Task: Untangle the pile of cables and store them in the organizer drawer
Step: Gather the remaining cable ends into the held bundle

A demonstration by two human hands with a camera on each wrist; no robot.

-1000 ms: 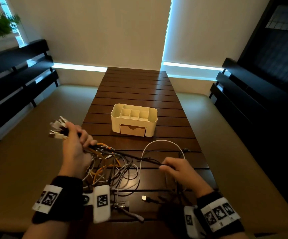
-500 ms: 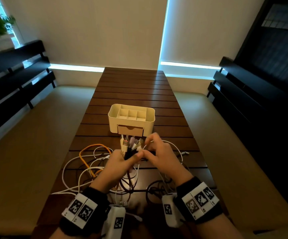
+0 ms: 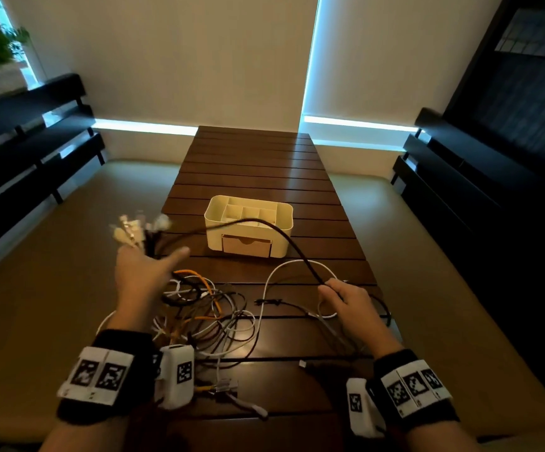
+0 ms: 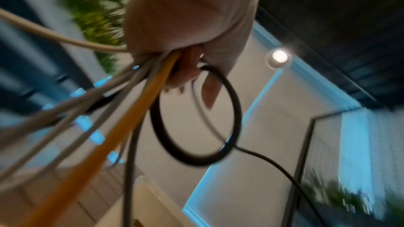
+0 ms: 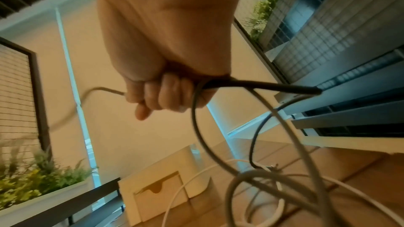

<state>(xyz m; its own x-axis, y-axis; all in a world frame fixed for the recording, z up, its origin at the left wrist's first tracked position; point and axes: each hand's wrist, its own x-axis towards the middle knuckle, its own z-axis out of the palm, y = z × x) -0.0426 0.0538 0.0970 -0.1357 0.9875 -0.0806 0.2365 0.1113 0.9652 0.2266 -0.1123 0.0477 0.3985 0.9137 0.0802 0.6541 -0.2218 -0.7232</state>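
Head view shows the left hand (image 3: 143, 275) gripping the cables' (image 3: 205, 308) plug ends while the right hand (image 3: 346, 300) pinches a black cable (image 3: 284, 238) over the counter's (image 3: 254, 164) near end; limp, light, best held near plugs.

One organizer (image 3: 249, 227), two hands, tangled cables (image 3: 205, 308).

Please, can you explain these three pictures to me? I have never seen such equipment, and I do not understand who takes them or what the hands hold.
No machine here: a person wears one camera on the head and one on each wrist. The head view looks down at a wooden table with a cream organizer, its drawer closed, and a cable pile. The left hand grips a bundle of cable ends. The right hand pinches a black cable running to that bundle. The wrist views show each grip from below.
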